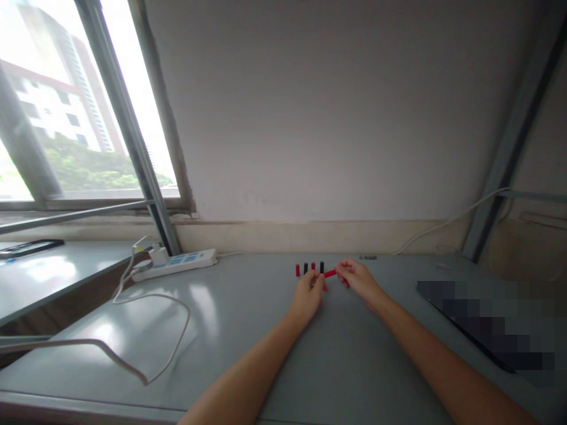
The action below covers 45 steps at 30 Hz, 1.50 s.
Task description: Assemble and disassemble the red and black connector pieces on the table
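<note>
A slim red cylinder (330, 273) lies between my two hands, its exact kind too small to make out. My right hand (352, 274) pinches its right end, and my left hand (307, 293) has its fingers closed at its left end. Just behind my left hand, small pieces stand upright in a row on the table: a red cylinder (297, 270), a black cylinder (305, 268), a second red one (313, 266) and a second black one (322, 267). My left fingers partly cover the lower parts of some of these.
Several tiny dark items (368, 257) lie at the back of the grey table (248, 354). A white power strip (190, 260) with a plug and a looping cable (186, 330) occupies the left. On the right rests a dark, pixelated flat object (478, 319). A wall closes off the back.
</note>
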{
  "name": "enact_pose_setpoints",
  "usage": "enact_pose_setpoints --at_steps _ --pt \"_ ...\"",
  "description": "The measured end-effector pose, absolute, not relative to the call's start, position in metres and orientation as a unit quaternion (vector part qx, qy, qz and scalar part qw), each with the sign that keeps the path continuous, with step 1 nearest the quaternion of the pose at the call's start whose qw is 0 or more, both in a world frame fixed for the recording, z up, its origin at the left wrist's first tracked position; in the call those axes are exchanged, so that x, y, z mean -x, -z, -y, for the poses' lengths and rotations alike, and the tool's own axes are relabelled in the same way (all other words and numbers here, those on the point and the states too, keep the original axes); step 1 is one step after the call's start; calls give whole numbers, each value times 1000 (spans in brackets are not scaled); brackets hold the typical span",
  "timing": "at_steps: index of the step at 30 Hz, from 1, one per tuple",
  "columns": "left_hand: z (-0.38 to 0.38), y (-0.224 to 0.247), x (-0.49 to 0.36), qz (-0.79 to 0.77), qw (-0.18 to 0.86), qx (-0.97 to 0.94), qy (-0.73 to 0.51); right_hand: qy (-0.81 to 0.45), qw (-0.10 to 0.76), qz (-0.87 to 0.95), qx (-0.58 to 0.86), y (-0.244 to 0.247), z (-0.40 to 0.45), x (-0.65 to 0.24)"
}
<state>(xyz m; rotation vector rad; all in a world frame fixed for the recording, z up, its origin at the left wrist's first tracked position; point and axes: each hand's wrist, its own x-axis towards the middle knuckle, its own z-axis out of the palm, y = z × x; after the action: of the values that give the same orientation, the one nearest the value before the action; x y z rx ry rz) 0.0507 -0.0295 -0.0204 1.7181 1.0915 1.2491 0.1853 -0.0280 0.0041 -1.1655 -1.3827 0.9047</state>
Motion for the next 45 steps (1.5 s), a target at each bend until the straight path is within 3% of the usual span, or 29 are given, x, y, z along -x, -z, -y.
enact_pose_setpoints --at_steps 9,28,35,40,45 --pt "33 9 -49 -454 430 -582 -520 -388 526 589 475 -8 29 -188" --pt "28 13 -47 -453 423 -542 -568 -334 383 705 496 1 29 -191" --pt "22 21 -45 -447 379 -566 -579 -197 344 733 553 3 30 -194" --pt "23 28 -47 -436 306 -673 -514 -264 392 734 489 3 26 -195" --pt "30 28 -47 -427 216 -763 -435 -283 375 758 453 7 26 -193"
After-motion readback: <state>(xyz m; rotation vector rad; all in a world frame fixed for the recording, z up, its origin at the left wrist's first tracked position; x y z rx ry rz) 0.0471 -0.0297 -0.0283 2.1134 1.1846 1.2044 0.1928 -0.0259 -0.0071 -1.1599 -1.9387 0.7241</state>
